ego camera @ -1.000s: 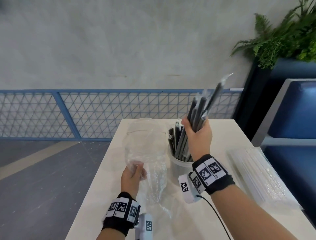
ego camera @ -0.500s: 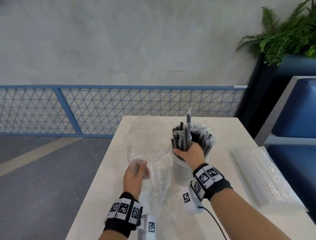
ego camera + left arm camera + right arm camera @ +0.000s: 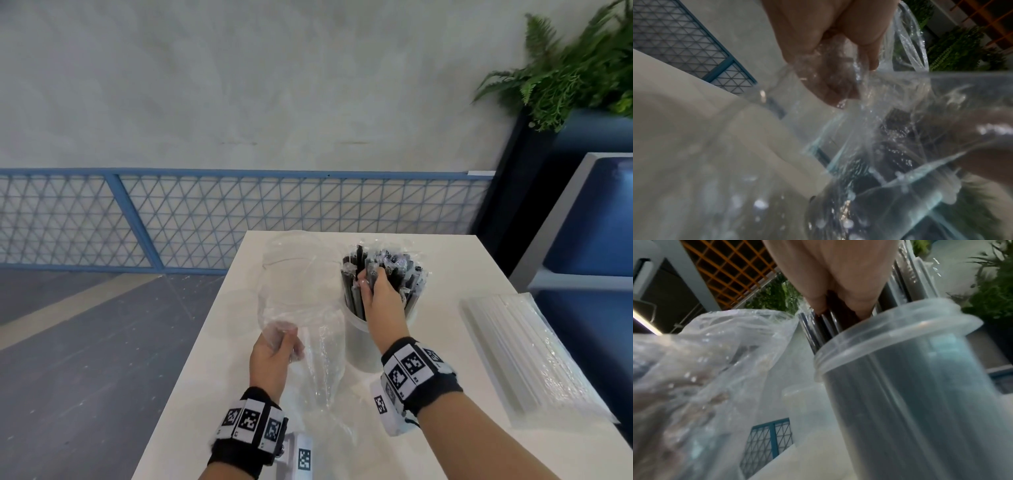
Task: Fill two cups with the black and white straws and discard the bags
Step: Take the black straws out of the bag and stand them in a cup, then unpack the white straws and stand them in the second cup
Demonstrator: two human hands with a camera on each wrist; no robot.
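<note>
My right hand (image 3: 378, 296) is curled round a bunch of black straws (image 3: 356, 291) that stand nearly upright in the cup (image 3: 363, 342), fingers pressed in among them just above the rim, so their long axis runs up and away from my palm. The wrist view shows my fingertips (image 3: 863, 309) right at the cup's lip, with the dark straws packed down through the cloudy wall below. My left hand (image 3: 274, 353) pinches a crumpled fold of the clear bag (image 3: 301, 284), which billows up and hangs limp just beside the cup on its left; I see no straws in it and judge it empty. The move I think comes next turns on this: the bag of white straws (image 3: 520, 353) lies flat on the table (image 3: 445, 260) well off to my right, its length running toward and away from me, so my right hand is the nearer one once it lets go. I can't make out a second cup anywhere; if there is one, the bag may be hiding it.
</note>
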